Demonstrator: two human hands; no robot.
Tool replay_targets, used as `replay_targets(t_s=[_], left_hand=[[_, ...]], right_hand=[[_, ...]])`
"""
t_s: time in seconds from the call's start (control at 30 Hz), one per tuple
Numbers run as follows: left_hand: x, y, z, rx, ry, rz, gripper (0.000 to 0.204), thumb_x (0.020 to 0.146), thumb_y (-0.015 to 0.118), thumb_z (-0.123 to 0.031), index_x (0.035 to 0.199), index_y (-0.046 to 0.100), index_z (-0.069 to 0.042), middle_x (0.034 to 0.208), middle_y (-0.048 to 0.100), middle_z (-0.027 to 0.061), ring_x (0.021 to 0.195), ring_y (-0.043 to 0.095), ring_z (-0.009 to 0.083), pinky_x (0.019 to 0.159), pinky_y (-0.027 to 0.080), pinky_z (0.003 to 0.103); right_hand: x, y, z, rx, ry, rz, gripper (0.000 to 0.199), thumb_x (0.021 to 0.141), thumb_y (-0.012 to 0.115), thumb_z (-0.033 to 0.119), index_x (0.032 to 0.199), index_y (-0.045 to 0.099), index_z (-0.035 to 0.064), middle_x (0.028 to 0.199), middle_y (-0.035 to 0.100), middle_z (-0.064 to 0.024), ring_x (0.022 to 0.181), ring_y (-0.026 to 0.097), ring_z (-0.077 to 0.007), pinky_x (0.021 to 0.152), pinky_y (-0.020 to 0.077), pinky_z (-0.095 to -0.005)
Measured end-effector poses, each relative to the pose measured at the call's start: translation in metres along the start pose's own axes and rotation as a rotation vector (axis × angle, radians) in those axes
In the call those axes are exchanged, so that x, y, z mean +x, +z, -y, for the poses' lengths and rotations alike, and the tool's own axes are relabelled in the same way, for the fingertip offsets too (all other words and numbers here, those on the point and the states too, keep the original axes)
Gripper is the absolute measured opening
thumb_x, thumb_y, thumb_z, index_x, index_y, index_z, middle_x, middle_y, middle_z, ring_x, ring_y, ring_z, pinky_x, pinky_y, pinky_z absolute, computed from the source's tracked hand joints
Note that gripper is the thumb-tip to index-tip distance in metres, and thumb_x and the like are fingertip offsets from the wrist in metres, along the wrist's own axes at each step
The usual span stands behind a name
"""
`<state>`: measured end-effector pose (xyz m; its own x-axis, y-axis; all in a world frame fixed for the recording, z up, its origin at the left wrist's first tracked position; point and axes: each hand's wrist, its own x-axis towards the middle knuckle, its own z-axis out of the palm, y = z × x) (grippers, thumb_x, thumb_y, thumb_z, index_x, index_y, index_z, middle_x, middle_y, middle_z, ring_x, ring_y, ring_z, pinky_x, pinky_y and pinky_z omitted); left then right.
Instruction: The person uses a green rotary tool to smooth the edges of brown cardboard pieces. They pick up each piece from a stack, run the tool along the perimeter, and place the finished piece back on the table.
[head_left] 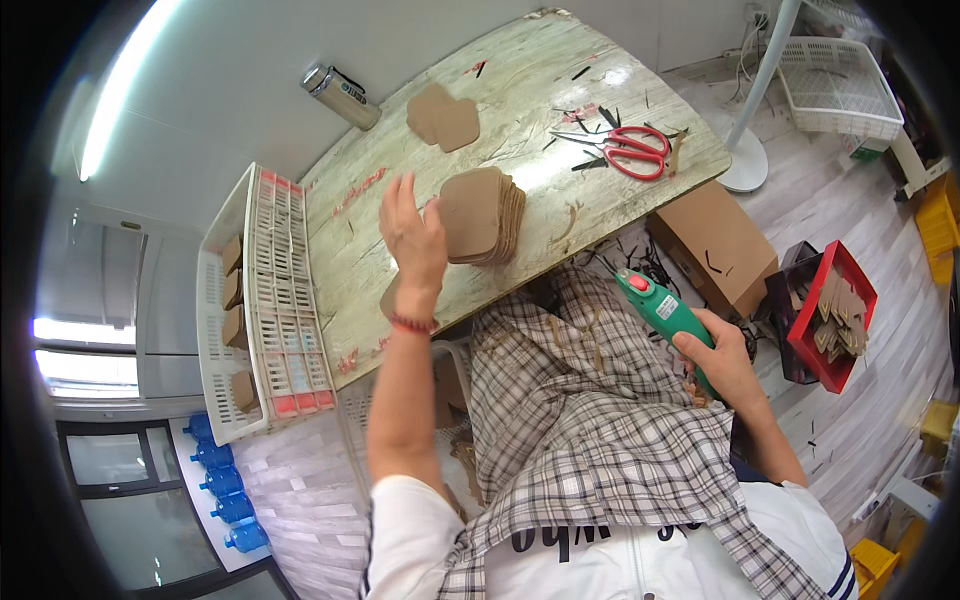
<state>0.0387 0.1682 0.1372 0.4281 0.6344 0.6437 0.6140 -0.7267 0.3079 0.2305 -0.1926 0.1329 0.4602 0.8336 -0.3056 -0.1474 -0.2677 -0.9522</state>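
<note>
My left hand (412, 235) is raised at the left side of a stack of brown rounded-square pieces (472, 215), fingers stretched and thumb apart. Whether the thumb touches the stack I cannot tell. Another brown piece (388, 300) shows partly behind my left wrist, near the table's front edge. My right hand (722, 355) grips green electric scissors (655, 305) with a red button, held over my lap to the right of the table edge. Their dark narrow tip points up and left.
On the worn table (560, 90) lie red-handled scissors (635, 152), dark scraps, loose brown pieces (445, 118) and a steel flask (342, 97). White crates (290, 290) stand left. A cardboard box (715, 245) and red bin (835, 318) are on the floor at right.
</note>
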Motion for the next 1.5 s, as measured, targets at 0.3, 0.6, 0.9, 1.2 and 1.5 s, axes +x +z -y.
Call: replay_targets(t_s=[0.3,0.6,0.9,1.2,1.5], left_hand=[[-0.03,0.012,0.0,-0.156,-0.196,0.405,0.07,0.086,0.063,-0.035,0.141,0.037,-0.001,0.143,0.039,0.0262,0.134,0.035,0.0382,0.109,0.028,0.046],[-0.029,0.002,-0.022,-0.382,-0.188,0.087,0.039,0.066,0.079,-0.005,0.093,0.051,-0.005,0.131,0.048,0.0168,0.133,0.034,0.0331,0.108,0.03,0.043],[-0.052,-0.027,-0.075,-1.78,-0.804,-0.222,0.038,0.089,0.059,0.004,0.126,0.049,0.0,0.122,0.059,0.0098,0.113,0.058,0.0229,0.099,0.048,0.036],[-0.063,-0.016,-0.111,-2.284,-1.019,-0.393,0.038,0.088,0.062,0.002,0.124,0.051,-0.002,0.123,0.06,0.0086,0.115,0.057,0.0223,0.104,0.046,0.037],[-0.07,-0.004,-0.121,-2.341,-0.99,-0.402,0.034,0.089,0.059,0.003,0.122,0.053,-0.001,0.122,0.06,0.011,0.116,0.056,0.0254,0.104,0.046,0.04]], right_hand=[[0.006,0.001,-0.008,-0.059,0.013,0.02,0.038,0.087,0.07,0.025,0.111,0.061,-0.0029,0.075,0.059,-0.0005,0.062,0.053,-0.0058,0.055,0.0452,-0.0226],[0.011,0.014,-0.005,-0.053,0.009,0.042,0.037,0.086,0.07,0.024,0.112,0.062,-0.0013,0.077,0.059,0.0,0.063,0.051,-0.0049,0.056,0.0435,-0.0223],[0.017,0.04,0.025,-0.045,-0.083,0.059,0.039,0.088,0.07,0.025,0.115,0.061,0.0,0.074,0.057,0.0021,0.062,0.05,-0.0043,0.055,0.0417,-0.0217],[0.009,0.062,0.047,-0.01,-0.136,0.06,0.041,0.088,0.07,0.029,0.116,0.06,-0.0004,0.078,0.058,0.0005,0.063,0.051,-0.0043,0.056,0.0441,-0.0208],[0.007,0.067,0.051,-0.01,-0.168,0.044,0.043,0.089,0.069,0.03,0.116,0.059,-0.0023,0.078,0.058,0.0003,0.063,0.051,-0.0042,0.056,0.0441,-0.0205]])
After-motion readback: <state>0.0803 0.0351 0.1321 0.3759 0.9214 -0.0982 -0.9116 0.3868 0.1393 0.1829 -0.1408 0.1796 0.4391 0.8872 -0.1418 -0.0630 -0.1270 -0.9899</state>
